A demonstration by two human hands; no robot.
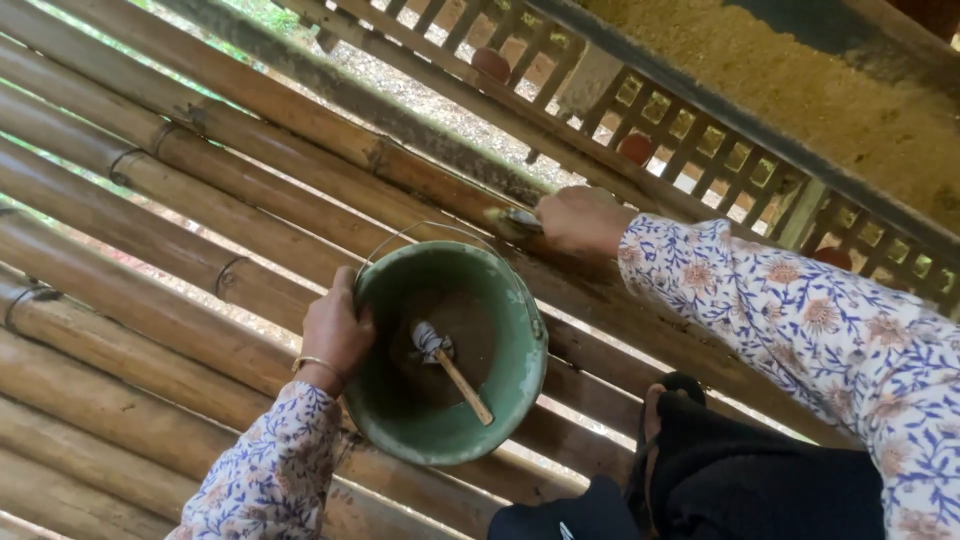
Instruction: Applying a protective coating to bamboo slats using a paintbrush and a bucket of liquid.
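Left hand [335,330] holds bucket [447,350], right hand [580,220] brush [520,218]

Green bucket [450,352] with brown-stained inside, tan bamboo poles [150,300], white sleeves [810,320] with blue and peach flowers, gold bangle [318,364]

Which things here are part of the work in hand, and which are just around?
In use:
left hand gripping the green bucket
right hand pressing a brush on a bamboo pole
stick brush inside the bucket

Just around:
wooden lattice railing
sandal
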